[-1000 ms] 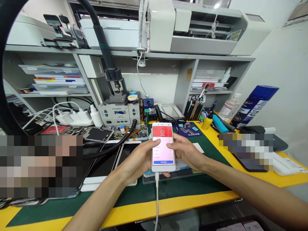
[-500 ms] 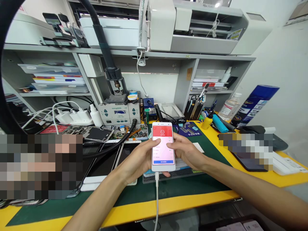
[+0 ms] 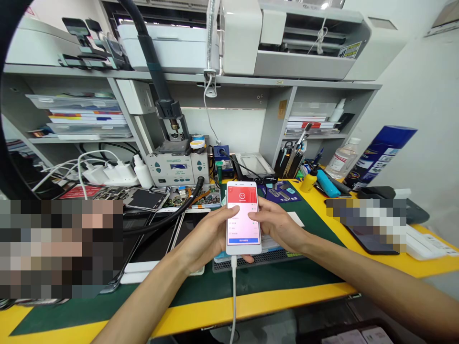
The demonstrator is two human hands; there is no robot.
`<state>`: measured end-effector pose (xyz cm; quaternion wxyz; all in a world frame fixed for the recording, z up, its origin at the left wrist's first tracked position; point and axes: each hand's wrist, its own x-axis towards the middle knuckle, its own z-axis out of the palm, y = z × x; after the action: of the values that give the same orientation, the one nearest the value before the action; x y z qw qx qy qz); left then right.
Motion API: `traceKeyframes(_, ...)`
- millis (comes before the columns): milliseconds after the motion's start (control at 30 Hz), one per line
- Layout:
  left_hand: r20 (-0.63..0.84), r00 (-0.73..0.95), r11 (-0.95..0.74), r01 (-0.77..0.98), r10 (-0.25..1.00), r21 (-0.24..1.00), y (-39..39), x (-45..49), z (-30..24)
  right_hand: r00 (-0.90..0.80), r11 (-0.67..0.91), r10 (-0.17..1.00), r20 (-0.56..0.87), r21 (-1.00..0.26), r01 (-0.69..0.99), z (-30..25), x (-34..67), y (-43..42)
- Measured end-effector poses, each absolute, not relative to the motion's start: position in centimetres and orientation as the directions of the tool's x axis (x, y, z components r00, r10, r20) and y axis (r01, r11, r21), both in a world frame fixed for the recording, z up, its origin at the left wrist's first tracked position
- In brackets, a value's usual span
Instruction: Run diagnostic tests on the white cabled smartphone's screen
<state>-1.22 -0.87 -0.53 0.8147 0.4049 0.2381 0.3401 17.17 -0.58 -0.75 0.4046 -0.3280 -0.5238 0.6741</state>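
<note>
A white smartphone (image 3: 244, 248) is held upright between both of my hands, its lit screen facing me. The screen has a red band with a face icon on top, a pale list below and a blue bar at the bottom. My left hand (image 3: 211, 231) grips the left edge, thumb over the screen. On the right edge, my right hand (image 3: 281, 224) is closed too, its thumb also over the screen. Most of the other fingers are hidden behind the phone. A white cable (image 3: 234, 291) is plugged into the phone's lower end and hangs past the table edge.
Beneath the phone lies a green mat (image 3: 211, 298) on a yellow table (image 3: 272, 301). A hot-air station (image 3: 179, 169) stands behind, its black hose (image 3: 179, 217) crossing the left side. Toward the right are a yellow bottle (image 3: 309, 181), a clear bottle (image 3: 342, 160) and a blue can (image 3: 382, 157).
</note>
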Motion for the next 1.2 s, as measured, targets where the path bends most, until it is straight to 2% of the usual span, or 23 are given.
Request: traceKeyframes(1200,-0.106,0.621,0.405,-0.363,0.777,0.839,-1.12,-1.02,-0.35,-0.47,-0.113,0.883,-0.01,-0.975,-0.19,-1.21,17.44,-0.34)
